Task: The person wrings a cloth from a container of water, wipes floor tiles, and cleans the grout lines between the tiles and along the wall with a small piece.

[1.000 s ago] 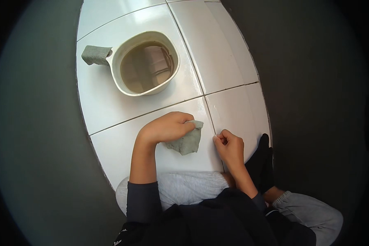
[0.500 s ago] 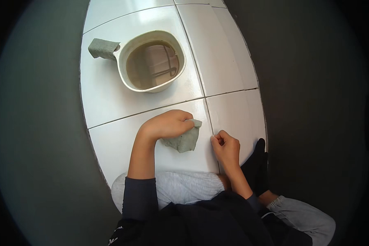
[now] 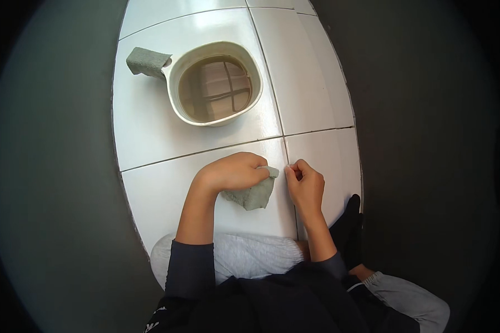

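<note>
My left hand (image 3: pixel 236 171) is closed on a grey-green cloth (image 3: pixel 251 197), pinching its upper right corner between thumb and fingers. The rest of the cloth hangs below the hand, close over or against the white tile; I cannot tell whether it touches. My right hand (image 3: pixel 306 186) is just to the right, fingers curled and thumb tip against the index finger, beside the dark joint between tiles. Whatever it pinches, if anything, is too small to make out. Beyond both hands stands a white water dipper (image 3: pixel 176 105) holding brownish water (image 3: pixel 214 89).
Another grey-green cloth (image 3: pixel 146 62) is draped over the dipper's handle. White floor tiles (image 3: pixel 172 139) with dark joints form a strip between dark surfaces (image 3: pixel 61 183) on both sides. My bent leg in grey trousers (image 3: pixel 255 252) and a dark-socked foot (image 3: pixel 348 225) are close by.
My right hand has moved up along the tile joint, still curled. My left hand keeps its hold on the cloth. The whole view has shifted slightly.
</note>
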A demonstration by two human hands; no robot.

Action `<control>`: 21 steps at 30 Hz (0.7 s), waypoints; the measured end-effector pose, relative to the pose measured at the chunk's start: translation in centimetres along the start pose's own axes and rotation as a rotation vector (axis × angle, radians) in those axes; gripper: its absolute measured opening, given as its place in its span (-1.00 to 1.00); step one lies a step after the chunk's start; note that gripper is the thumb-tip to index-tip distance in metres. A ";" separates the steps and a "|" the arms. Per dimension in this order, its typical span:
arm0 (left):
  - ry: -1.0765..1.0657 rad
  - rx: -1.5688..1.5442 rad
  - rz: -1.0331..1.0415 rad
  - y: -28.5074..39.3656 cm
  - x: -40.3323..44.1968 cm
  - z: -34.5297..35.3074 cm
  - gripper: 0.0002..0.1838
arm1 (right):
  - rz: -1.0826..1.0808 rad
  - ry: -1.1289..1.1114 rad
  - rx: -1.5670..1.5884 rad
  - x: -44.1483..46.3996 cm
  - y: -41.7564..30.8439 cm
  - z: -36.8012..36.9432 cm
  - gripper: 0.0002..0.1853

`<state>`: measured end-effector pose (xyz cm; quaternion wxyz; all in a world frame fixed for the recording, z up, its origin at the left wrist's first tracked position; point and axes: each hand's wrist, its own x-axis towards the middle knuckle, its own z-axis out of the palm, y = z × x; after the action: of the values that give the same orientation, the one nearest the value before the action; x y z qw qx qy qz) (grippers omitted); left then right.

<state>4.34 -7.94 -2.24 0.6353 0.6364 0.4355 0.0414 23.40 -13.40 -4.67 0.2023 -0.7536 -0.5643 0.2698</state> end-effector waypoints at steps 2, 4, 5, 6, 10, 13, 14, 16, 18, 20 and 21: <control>-0.001 -0.008 0.007 0.2 -0.1 0.0 -0.70 | 0.000 -0.014 0.007 -2.4 1.6 -0.4 -0.85; -0.012 0.021 -0.028 0.7 -0.2 0.0 -0.70 | -0.026 0.022 0.035 -3.7 2.3 -0.6 -0.86; -0.020 0.020 -0.027 0.6 -0.1 0.2 -0.70 | -0.023 0.018 0.027 -3.4 2.2 -0.5 -0.86; -0.029 0.025 -0.010 0.5 0.0 0.3 -0.70 | -0.019 0.023 0.024 -2.5 1.8 -0.3 -0.86; -0.024 0.023 -0.021 0.6 -0.1 0.2 -0.70 | -0.116 0.103 0.046 3.0 -0.4 1.7 -0.85; -0.019 0.013 0.002 0.2 -0.1 0.2 -0.70 | -0.091 0.087 0.027 4.5 -1.3 1.7 -0.85; -0.019 0.011 0.006 0.2 -0.1 0.2 -0.70 | -0.092 0.089 0.023 4.0 -1.3 1.3 -0.85; -0.012 0.046 0.011 0.2 0.0 0.0 -0.69 | -0.042 0.026 -0.003 1.8 -0.8 0.5 -0.84; -0.011 0.041 0.014 0.3 -0.1 -0.1 -0.69 | -0.036 0.016 0.001 -0.9 0.5 -0.1 -0.85; -0.015 0.033 0.019 0.5 -0.2 0.0 -0.69 | -0.010 0.005 0.010 -3.4 1.9 -0.7 -0.85; -0.015 0.033 0.012 0.7 -0.3 0.0 -0.68 | 0.012 -0.001 0.021 -3.9 2.3 -0.7 -0.85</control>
<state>4.49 -7.98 -1.53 0.6278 0.6497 0.4274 0.0331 24.69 -17.79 -4.83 0.2080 -0.7547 -0.5571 0.2773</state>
